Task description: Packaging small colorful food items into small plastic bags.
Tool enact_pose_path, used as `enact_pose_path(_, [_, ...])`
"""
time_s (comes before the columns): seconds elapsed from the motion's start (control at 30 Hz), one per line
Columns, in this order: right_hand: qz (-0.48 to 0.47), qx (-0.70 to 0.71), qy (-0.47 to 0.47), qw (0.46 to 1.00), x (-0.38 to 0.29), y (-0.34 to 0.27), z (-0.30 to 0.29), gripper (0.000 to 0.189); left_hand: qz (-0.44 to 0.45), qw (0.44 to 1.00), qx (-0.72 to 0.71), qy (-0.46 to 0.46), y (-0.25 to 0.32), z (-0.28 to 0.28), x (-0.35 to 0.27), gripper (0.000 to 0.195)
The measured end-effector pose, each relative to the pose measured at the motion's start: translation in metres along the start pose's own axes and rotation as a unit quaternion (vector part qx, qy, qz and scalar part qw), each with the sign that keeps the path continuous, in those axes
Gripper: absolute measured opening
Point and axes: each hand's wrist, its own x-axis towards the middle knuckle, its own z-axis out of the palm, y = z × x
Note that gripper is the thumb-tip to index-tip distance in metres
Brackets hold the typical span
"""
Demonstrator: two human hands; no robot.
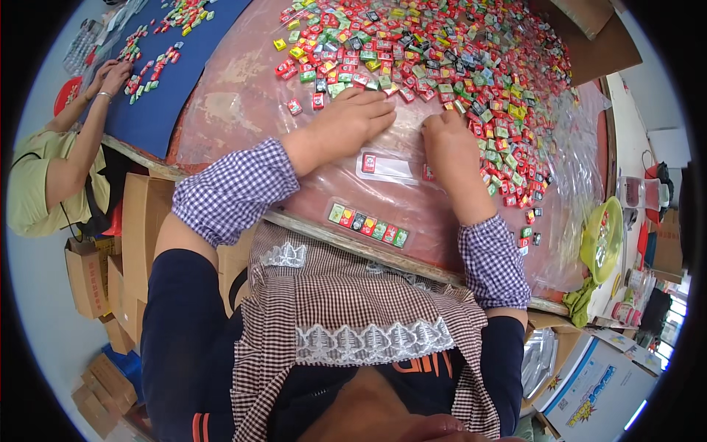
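A broad heap of small printed box-shaped pieces, red, green, yellow and black, spreads over the table. At its near edge lies my left hand, palm down, fingers together; its fingertips touch or nearly touch the pieces and what lies under them is hidden. My right hand is curled beside the heap, its grip hidden from above. Between and below the hands rests a clear plastic tray with one red piece at its left end; another red piece shows beside my right wrist. Nearer me, a second clear tray holds a row of several pieces.
Clear plastic sheeting covers the red tabletop. A yellow-green basin stands at right above a green cloth. At left, a co-worker's hands are at pieces on a blue board. Cardboard boxes stand below.
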Motion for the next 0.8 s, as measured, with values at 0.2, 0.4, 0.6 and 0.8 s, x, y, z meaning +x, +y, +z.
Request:
enact_pose_path(0.2, [0.002,0.132,0.148,0.98,-0.004,0.022,-0.001,0.018,0.008,0.992,-0.119,-0.052,-0.012,-0.006,0.014,0.024])
enact_pose_path(0.4, [0.105,0.19,0.177,0.96,-0.076,0.074,-0.026,0.017,-0.019,0.983,-0.147,0.111,0.004,-0.017,-0.002,0.023])
enact_pose_path(0.6, [0.108,0.161,0.145,0.97,-0.111,0.06,-0.022,0.018,0.054,0.973,-0.22,0.049,0.056,0.012,0.064,0.017])
enact_pose_path(0.8, [0.071,0.156,0.169,0.971,-0.125,0.063,-0.006,0.021,0.027,0.975,-0.215,-0.046,0.083,0.04,0.091,0.009])
